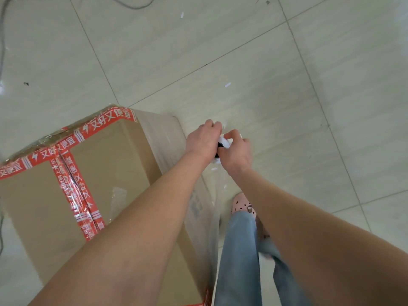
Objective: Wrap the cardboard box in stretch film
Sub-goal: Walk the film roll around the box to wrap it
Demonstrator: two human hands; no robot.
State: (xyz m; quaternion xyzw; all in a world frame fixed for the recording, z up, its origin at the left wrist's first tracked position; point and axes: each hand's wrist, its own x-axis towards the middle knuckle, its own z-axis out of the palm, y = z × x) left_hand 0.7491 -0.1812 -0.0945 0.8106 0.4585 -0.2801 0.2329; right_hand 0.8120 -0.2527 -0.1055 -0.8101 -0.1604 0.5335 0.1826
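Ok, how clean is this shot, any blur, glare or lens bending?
Head view: soft, even light, no hard shadows; the stretch film on the cardboard box shows a pale sheen; the left hand and right hand gripping a white roll look slightly blurred; tile joints bow slightly from the wide lens.

We read the white characters 又好又便宜, printed again and again on the red tape (66, 144) along the top edges of the cardboard box (114, 168). Each run starts with a white lightning-bolt sign (85, 129) and is set off by white bars. The strips of the same tape over the centre seam of the box top carry smaller white characters that we cannot make out, and a greyish label (195, 207) on the box's side, under the stretch film (163, 131), is too blurred for us to read.
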